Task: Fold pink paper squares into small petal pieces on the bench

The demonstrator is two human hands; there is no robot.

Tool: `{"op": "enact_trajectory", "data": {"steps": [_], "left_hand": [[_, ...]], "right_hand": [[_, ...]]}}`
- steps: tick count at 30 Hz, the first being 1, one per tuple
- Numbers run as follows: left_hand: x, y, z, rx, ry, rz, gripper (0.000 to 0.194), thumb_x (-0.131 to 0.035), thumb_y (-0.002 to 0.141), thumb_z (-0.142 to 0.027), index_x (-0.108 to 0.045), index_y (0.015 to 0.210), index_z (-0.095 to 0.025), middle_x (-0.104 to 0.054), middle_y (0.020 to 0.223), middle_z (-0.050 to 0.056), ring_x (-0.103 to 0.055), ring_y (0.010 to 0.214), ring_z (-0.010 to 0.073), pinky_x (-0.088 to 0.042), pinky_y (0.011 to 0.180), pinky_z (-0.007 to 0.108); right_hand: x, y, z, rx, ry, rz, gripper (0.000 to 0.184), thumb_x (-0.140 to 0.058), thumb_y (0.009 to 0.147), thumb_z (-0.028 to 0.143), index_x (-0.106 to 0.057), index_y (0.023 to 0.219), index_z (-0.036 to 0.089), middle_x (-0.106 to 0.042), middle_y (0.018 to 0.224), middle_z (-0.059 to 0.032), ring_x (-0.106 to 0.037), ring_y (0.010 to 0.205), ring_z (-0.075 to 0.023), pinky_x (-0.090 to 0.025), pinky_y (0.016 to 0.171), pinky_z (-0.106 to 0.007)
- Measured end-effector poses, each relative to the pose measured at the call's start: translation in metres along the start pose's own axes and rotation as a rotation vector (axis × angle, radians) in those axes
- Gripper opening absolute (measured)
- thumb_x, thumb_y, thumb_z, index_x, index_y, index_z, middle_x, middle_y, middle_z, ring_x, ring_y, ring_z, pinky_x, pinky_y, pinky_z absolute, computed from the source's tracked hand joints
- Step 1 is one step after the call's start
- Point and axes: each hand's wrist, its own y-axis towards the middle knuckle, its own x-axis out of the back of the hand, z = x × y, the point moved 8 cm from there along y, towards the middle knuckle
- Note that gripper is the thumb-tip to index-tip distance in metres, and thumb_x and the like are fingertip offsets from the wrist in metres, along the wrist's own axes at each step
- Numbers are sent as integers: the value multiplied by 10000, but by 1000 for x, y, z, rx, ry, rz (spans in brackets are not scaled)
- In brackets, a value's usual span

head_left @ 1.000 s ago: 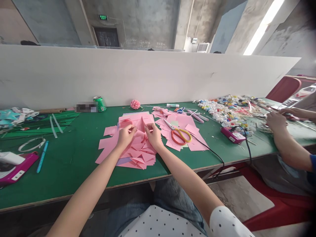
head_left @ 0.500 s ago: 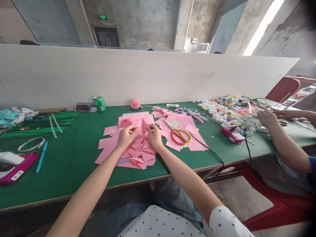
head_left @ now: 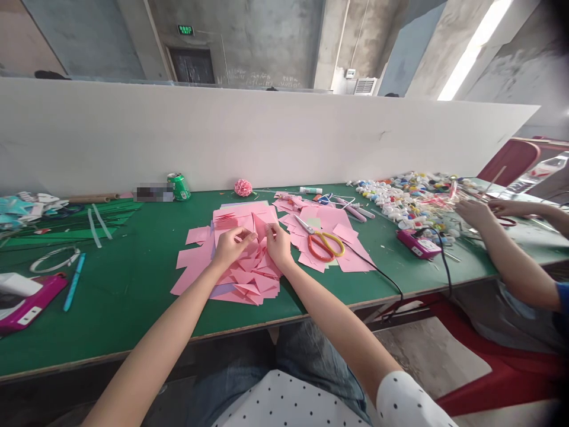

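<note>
Green tabletop (head_left: 133, 284), divider (head_left: 284, 136) behind, concrete wall (head_left: 271, 41) up top. Scissors (head_left: 313, 233) right of centre. Left hand (head_left: 231, 246), right hand (head_left: 279, 246) pinching paper (head_left: 260, 223).

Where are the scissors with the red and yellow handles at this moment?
In the head view, the scissors lie on pink paper, just to the right of the person's right hand.

Green tabletop (head_left: 133, 255): open between the blue pen (head_left: 74, 283) and the pink paper pile (head_left: 242, 279).
Right of pile: scissors (head_left: 313, 232) in the way, then a black cable (head_left: 444, 255).
Far side: gap between 2 obstacles, green can (head_left: 181, 187) and paper ball (head_left: 243, 188).
</note>
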Motion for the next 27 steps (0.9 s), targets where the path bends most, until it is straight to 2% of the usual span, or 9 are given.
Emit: {"op": "enact_trajectory", "data": {"steps": [7, 12, 14, 21, 27], "left_hand": [[-1, 1, 1, 3, 3, 5, 425, -599, 806, -600, -675, 800, -182, -720, 806, 56, -665, 748, 206, -504, 677, 288], [-4, 3, 12, 23, 1, 16, 467, -643, 777, -585, -646, 1027, -190, -720, 994, 86, -676, 863, 218, -522, 685, 286], [-7, 4, 18, 37, 7, 32, 509, -659, 762, -581, -617, 1091, -195, -718, 1012, 87, -681, 889, 222, -529, 710, 295], [-11, 4, 23, 43, 23, 41, 462, -670, 757, -558, -609, 1058, -213, -736, 929, 71, -691, 879, 226, -532, 733, 315], [-10, 3, 17, 30, 36, 53, 462, -665, 768, -552, -622, 1067, -203, -736, 946, 73, -692, 878, 220, -537, 713, 298]], "right_hand": [[-1, -1, 3, 25, -5, 20, 361, -337, 966, 370, -626, 859, 182, -694, 843, -55, -593, 720, -183, -434, 688, -292], [-3, -1, 4, 16, 15, 56, 363, -355, 955, 389, -646, 875, 187, -697, 835, -45, -606, 722, -180, -442, 666, -277], [-5, -1, 3, 12, 30, 73, 367, -364, 950, 400, -655, 878, 189, -698, 836, -43, -613, 732, -179, -453, 674, -275], [-8, -1, 2, -13, 84, 107, 268, -448, 909, 365, -658, 929, 199, -708, 892, -33, -632, 777, -165, -474, 713, -269], [-6, 0, -1, -51, 49, 84, 192, -542, 845, 342, -651, 909, 196, -677, 812, -17, -605, 714, -161, -459, 664, -274]]}}
